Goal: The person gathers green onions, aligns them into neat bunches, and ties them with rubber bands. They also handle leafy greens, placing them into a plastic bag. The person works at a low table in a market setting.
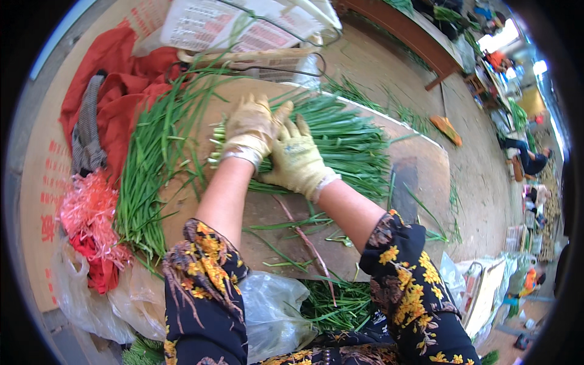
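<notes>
A thick bundle of garlic chives (pixel 347 134) lies across the brown board (pixel 243 91), its pale stem ends at the left and green leaves fanning right. My left hand (pixel 248 125), in a yellowed work glove, grips the bundle near the stem ends. Close beside it, my right hand (pixel 298 155), gloved alike, clasps the bundle with fingers laid over its top. The two hands touch, and the undersides of their grip are hidden. A thin pink tie strip (pixel 307 240) lies on the board below the bundle. Loose garlic chives (pixel 146 176) are heaped to the left.
Red cloth (pixel 115 67) and pink plastic strips (pixel 91 210) lie at the left. A lined basket (pixel 243 27) stands beyond the board. Clear plastic bags (pixel 274 310) and more greens (pixel 340 304) are near me. A broom (pixel 447 129) and a seated person (pixel 535 161) are farther right.
</notes>
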